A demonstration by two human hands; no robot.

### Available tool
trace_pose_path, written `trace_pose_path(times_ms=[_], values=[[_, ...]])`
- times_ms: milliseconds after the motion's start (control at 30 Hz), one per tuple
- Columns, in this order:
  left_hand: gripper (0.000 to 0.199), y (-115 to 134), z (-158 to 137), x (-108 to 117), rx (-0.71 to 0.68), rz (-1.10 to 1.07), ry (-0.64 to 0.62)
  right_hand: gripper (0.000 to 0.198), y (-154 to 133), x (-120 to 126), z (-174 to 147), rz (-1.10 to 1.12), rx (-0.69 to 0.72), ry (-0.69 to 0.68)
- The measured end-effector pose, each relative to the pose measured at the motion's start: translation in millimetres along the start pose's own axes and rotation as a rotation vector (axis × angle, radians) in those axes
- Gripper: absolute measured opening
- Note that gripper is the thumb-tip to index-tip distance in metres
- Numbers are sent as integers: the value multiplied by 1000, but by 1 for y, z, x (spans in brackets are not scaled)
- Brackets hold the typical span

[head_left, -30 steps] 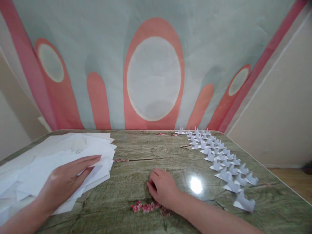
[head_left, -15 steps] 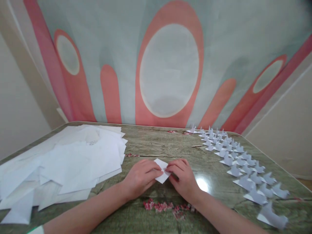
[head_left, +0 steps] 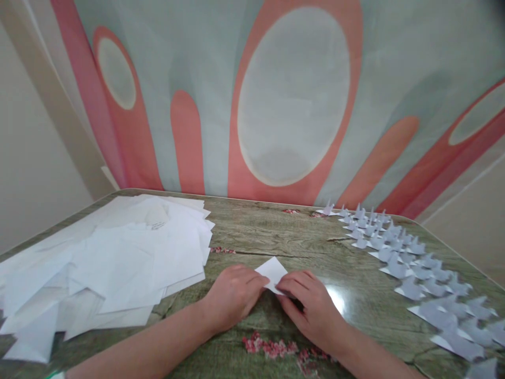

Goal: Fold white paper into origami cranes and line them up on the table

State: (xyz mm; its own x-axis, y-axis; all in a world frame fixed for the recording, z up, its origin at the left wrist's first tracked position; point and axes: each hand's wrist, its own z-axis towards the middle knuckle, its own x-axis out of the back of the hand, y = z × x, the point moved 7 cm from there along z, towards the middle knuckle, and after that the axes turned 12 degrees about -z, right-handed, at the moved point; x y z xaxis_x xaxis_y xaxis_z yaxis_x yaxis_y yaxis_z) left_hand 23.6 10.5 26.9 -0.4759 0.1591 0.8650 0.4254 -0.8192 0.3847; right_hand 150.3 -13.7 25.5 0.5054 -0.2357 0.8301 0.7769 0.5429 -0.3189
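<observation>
A small folded piece of white paper is held between both hands, just above the middle of the table. My left hand pinches its left lower edge, the thumb hidden from sight. At the lower right edge, my right hand grips it with fingers curled and the thumb underneath. The far corner of the paper points away from me. Its exact folds under the fingertips are hidden.
Many loose white sheets lie in an overlapping pile on the left. Rows of folded white paper birds stand along the right side of the wood-patterned table. Behind rises a wall covering with coral shapes.
My view has shifted slightly, so the scene sits differently. The paper has turned a little, and both hands have slid toward its nearer edges, showing more of its far part.
</observation>
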Motion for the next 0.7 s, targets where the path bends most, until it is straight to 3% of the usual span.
trace_pose_path(times_ms=[333, 500, 700], values=[[24, -10, 1, -3, 34, -136, -47, 22, -2, -7, 0, -7, 76, -135], [17, -11, 4, 1, 58, -200, -39, 18, 3, -1, 5, 64, -45, -236], [21, -8, 5, 0, 155, -344, -31, 32, 23, 1, 8, 133, -216, -349]])
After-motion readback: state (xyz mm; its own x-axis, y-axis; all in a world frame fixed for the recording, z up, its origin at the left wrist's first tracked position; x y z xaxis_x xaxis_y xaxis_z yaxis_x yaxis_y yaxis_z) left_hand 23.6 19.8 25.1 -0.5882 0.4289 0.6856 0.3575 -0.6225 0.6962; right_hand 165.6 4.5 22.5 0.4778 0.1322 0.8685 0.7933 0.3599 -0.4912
